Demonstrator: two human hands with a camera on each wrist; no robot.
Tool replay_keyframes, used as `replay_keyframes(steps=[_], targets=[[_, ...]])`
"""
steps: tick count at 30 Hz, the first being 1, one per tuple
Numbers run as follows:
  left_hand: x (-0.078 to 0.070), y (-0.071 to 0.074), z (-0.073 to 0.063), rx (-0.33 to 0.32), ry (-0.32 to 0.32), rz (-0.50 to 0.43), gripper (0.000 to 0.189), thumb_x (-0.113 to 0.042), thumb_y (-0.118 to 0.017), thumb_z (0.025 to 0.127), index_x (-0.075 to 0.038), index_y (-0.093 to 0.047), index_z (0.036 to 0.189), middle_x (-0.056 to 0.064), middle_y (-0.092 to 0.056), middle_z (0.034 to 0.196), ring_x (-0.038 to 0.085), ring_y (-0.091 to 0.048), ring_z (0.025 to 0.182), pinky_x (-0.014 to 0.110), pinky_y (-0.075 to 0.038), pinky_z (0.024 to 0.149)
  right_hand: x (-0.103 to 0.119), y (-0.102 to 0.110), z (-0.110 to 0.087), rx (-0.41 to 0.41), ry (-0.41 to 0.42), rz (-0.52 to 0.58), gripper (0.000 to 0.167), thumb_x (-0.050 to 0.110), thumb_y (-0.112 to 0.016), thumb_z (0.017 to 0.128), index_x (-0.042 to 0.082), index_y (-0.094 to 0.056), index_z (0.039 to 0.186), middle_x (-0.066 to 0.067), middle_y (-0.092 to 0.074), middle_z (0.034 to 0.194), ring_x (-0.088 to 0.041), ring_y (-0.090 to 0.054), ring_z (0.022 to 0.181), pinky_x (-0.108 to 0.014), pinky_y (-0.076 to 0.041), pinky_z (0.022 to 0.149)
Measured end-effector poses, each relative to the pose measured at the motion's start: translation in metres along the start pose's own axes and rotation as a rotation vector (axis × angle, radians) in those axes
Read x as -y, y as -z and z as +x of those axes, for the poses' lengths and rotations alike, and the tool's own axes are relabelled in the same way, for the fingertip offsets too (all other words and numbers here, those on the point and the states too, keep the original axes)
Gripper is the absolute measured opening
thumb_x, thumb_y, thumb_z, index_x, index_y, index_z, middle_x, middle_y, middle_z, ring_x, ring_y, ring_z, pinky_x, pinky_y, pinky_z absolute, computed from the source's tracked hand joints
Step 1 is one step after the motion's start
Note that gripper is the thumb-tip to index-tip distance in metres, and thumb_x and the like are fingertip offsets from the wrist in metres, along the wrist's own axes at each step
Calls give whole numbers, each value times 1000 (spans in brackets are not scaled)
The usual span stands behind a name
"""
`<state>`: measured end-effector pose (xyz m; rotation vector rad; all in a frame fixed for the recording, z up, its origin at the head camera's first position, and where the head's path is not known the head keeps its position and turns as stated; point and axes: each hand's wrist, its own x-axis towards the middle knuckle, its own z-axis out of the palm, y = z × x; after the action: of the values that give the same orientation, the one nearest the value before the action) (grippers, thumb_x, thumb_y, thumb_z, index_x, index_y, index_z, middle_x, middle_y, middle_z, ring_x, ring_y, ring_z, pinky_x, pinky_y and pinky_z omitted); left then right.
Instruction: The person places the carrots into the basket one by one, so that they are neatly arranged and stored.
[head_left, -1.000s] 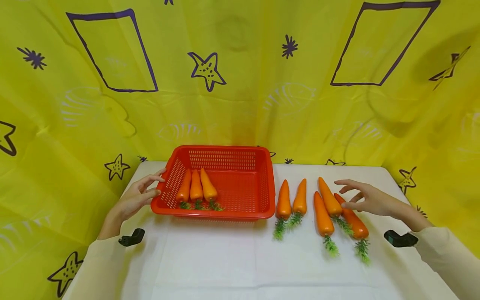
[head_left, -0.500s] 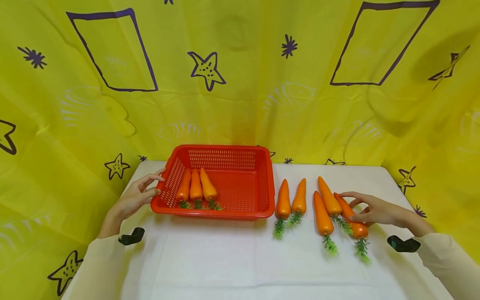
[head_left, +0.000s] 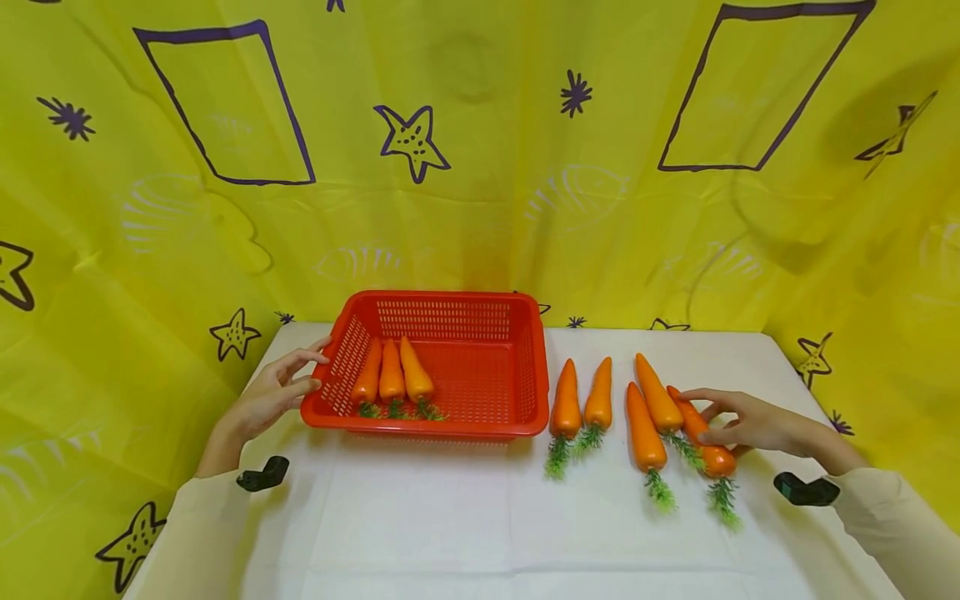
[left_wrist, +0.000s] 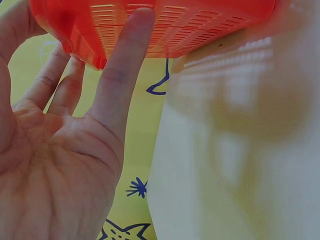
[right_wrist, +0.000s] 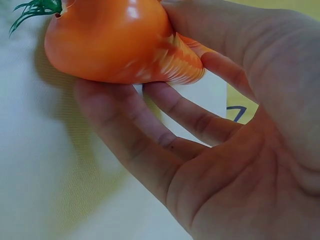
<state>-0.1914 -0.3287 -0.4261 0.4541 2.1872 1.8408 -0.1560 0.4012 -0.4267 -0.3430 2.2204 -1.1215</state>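
My right hand (head_left: 768,427) grips the rightmost carrot (head_left: 720,461), which lies at a slant on the white table. Seen from the right wrist, thumb and fingers stand on opposite sides of the thick orange body (right_wrist: 110,45), near its green top. Two more carrots, one of them (head_left: 658,402) close beside it, lie just to the left. At the red basket's (head_left: 450,427) left end, my left hand (head_left: 273,390) touches the rim with its fingertips. The left wrist view has a fairly straight finger (left_wrist: 122,70) against the slotted wall.
Three carrots (head_left: 392,372) lie side by side in the basket's left part, tops toward the front. Two others (head_left: 567,404) lie on the table (head_left: 420,517) just right of the basket. A yellow patterned curtain (head_left: 480,208) stands behind and at both sides.
My right hand has come down and slightly right from above the rightmost carrot and taken hold of it. The left hand and the basket have stayed in place.
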Motion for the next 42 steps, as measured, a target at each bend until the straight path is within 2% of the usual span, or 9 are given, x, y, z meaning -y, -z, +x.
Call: replay_keyframes(steps=[5, 15, 18, 19, 22, 24, 26, 33, 42], targets=[[1, 1, 0, 8, -20, -1, 26, -3, -56, 104, 1, -52, 129, 13, -13, 171, 48, -11, 151, 31, -55, 91, 0, -1, -1, 5, 5, 4, 71, 17, -67, 101, 3, -29, 158, -35, -46, 135, -31, -66, 98, -37, -59, 77], [1, 1, 0, 6, -24, 11, 29, -3, -56, 104, 3, -52, 131, 12, -14, 171, 43, -14, 151, 31, -55, 91, 4, 0, -1, 9, 9, 3, 71, 17, -67, 101, 0, -28, 158, -36, -45, 135, -32, -66, 96, -39, -60, 75], [1, 1, -1, 2, -28, 7, 29, -4, -56, 104, 4, -51, 131, 13, -14, 171, 31, -26, 150, 31, -55, 91, 4, 0, 0, 1, 16, -5, 70, 15, -67, 101, -1, -28, 158, -36, -47, 134, -30, -66, 95, -39, -60, 75], [1, 1, -2, 1, -27, 3, 29, -3, -56, 104, 4, -51, 131, 14, -13, 171, 30, -26, 150, 31, -56, 91, 4, 0, 0, -2, 17, -5, 70, 15, -67, 101, -2, -28, 157, -35, -48, 134, -29, -66, 94, -39, -60, 75], [1, 1, -1, 4, -25, -13, 28, -3, -56, 104, 4, -51, 130, 15, -12, 171, 33, -26, 150, 32, -56, 91, 3, -1, 0, -13, 21, -7, 70, 14, -67, 100, -2, -29, 157, -35, -49, 133, -28, -66, 94, -38, -60, 74], [0, 0, -1, 2, -16, -10, 28, -3, -56, 104, 3, -52, 130, 14, -12, 171, 44, -15, 151, 31, -55, 91, 2, -1, -1, -19, 20, -8, 71, 14, -68, 100, -3, -29, 157, -36, -49, 133, -28, -66, 94, -38, -60, 74], [0, -1, 0, 5, -14, -8, 28, -3, -56, 104, 2, -52, 130, 13, -12, 172, 49, -10, 151, 32, -55, 91, 2, 0, -3, -22, 15, -8, 72, 14, -68, 100, -4, -29, 157, -37, -49, 133, -29, -66, 95, -39, -60, 74], [1, 0, 1, 10, -18, -16, 27, -3, -56, 104, 1, -52, 131, 13, -12, 172, 48, -10, 151, 32, -56, 91, 11, 9, -8, -31, 37, -30, 73, 14, -69, 99, -6, -27, 156, -37, -49, 130, -28, -69, 89, -41, -61, 72], [2, 2, 1, 20, -25, -28, 29, -2, -56, 104, 3, -51, 132, 13, -11, 172, 45, -15, 150, 33, -56, 91, 32, 28, -15, -61, 51, -57, 72, 14, -70, 99, -4, -29, 155, -37, -49, 128, -27, -71, 84, -42, -62, 71]])
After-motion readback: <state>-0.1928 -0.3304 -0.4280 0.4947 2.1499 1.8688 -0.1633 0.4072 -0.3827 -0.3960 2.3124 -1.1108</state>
